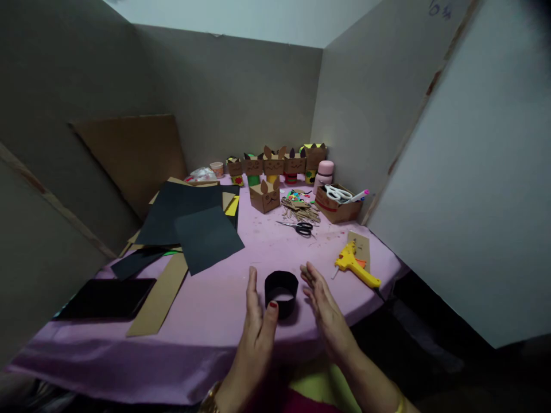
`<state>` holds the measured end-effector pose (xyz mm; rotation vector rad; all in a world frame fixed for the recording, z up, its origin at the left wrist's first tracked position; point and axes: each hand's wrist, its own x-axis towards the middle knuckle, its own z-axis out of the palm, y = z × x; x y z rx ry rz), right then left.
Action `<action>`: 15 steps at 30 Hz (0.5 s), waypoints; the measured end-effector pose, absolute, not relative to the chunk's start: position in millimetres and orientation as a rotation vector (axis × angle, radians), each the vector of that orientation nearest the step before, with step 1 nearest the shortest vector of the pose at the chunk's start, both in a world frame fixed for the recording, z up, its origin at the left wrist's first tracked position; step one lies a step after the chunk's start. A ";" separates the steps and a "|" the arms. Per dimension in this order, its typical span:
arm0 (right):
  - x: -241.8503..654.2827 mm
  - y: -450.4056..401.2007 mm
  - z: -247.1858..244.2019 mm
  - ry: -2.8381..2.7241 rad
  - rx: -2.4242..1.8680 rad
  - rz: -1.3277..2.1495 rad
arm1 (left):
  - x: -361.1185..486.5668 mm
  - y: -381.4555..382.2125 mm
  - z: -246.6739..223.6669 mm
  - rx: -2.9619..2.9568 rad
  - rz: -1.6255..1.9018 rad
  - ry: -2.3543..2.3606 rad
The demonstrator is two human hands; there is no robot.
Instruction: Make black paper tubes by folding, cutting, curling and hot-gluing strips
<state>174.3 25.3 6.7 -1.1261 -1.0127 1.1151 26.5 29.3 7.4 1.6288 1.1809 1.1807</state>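
A black paper ring (282,310) stands upright on the pink tablecloth near the front edge, open at the top. Just left of it is my left hand (258,321), fingers stretched forward and the thumb with a red nail in front of the ring's wall; whether the thumb touches it I cannot tell. On the right side, a small gap from the ring, my right hand (325,310) is held with its palm turned inward and fingers extended. Neither hand holds anything. A yellow glue gun (355,267) lies to the right on a cardboard piece (363,245).
Black scissors (303,228), cardboard strips (301,212) and a cardboard cat-faced box (264,197) lie beyond. Similar figures (274,164) line the back. Right: a tool box (338,212), pink bottle (323,175). Left: black sheets (209,238), a dark tablet (107,298), a cardboard strip (161,298).
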 end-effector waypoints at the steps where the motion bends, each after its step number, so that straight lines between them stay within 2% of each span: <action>1: 170.2 29.7 3.4 -1.036 -1.111 1.132 | 31.3 32.3 4.4 1.577 1.178 1.169; 9: 154.4 15.3 -3.6 -1.110 -1.166 1.161 | 33.2 66.9 -2.7 1.447 1.141 0.872; 15: 164.4 10.4 -4.1 -1.059 -1.184 1.095 | 25.7 65.5 -8.4 1.407 1.244 0.906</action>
